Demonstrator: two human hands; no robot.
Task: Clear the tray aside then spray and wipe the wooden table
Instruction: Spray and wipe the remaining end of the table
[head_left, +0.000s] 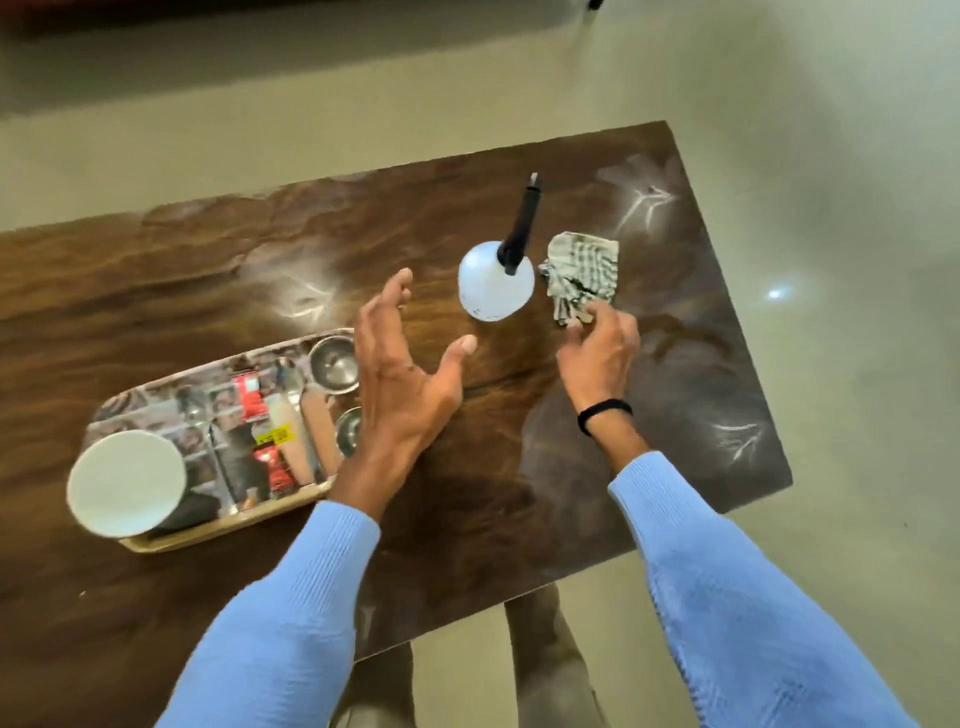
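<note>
My left hand (402, 384) spread wide, hovering frame centre, near spray bottle (494, 283). My right hand (600, 353) pinching corner of checked cloth (584, 273), right of bottle. Tray (218, 530) lower left on wooden table (156, 291).

Tray (156, 540) left on wooden table (208, 280); white spray bottle (493, 286) upright beside crumpled cloth (584, 270).
</note>
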